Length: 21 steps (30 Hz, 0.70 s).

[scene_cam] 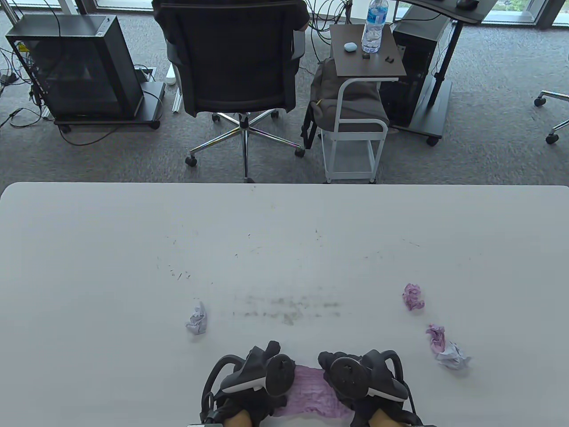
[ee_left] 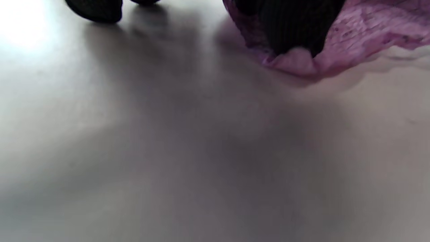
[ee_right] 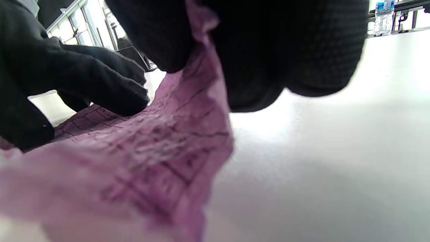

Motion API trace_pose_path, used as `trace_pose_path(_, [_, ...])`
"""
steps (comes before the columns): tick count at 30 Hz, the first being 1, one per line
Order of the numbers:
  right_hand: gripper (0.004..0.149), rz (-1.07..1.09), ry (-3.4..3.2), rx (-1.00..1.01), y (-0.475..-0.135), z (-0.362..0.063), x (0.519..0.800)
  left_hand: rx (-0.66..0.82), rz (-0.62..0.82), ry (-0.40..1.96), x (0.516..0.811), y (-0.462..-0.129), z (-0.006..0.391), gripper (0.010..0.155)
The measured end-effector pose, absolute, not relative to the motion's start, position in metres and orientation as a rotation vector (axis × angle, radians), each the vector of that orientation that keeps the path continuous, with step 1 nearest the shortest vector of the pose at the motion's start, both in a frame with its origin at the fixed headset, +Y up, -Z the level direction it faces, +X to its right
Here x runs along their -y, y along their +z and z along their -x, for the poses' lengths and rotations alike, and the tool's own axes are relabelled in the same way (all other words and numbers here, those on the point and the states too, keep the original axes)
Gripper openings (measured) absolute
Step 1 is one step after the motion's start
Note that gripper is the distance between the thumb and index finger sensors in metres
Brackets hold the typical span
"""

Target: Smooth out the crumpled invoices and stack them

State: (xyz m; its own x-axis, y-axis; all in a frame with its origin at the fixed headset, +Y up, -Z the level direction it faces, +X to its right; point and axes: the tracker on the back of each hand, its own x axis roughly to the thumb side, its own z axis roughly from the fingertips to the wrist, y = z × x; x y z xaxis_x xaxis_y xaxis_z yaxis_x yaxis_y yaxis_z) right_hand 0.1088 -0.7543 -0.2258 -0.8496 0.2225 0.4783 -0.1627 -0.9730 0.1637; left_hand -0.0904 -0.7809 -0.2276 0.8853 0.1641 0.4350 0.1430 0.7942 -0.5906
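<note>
On the white table (scene_cam: 284, 231), the pink invoice (scene_cam: 311, 391) lies partly opened at the near edge, the left hand (scene_cam: 255, 373) pressing its left side and the right hand (scene_cam: 360, 373) pinching its right edge. The step in hand appears to be flattening the first sheet. Next: smooth outward, then take a crumpled ball (scene_cam: 413, 297).

Invoices on the white table: one spread out, four crumpled.

A pink invoice (scene_cam: 311, 391), opened but heavily wrinkled, is laid at the near edge. A white ball (scene_cam: 198, 319) is seen to its far left. To the right, a pink ball (scene_cam: 413, 297) lies apart; nearer, a pink wad (scene_cam: 436, 338) is touched by a white wad (scene_cam: 452, 356).
</note>
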Motion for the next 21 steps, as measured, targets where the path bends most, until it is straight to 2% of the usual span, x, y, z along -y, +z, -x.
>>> trace_pose_path(2, [0.044, -0.753, 2.86, -0.191, -0.226, -0.11, 0.756, 0.482, 0.656, 0.052, 0.783, -0.228, 0.093, 0.078])
trace_pose_path(6, [0.048, -0.698, 2.893, -0.305, -0.227, -0.113, 0.759, 0.475, 0.749, 0.071, 0.787, -0.227, 0.095, 0.088])
trace_pose_path(10, [0.049, -0.625, 2.92, -0.396, -0.23, -0.121, 0.762, 0.482, 0.777, 0.09, 0.789, -0.226, 0.095, 0.089])
trace_pose_path(21, [0.049, -0.285, 2.95, -0.426, -0.238, -0.159, 0.763, 0.461, 0.783, 0.117, 0.789, -0.228, 0.097, 0.091])
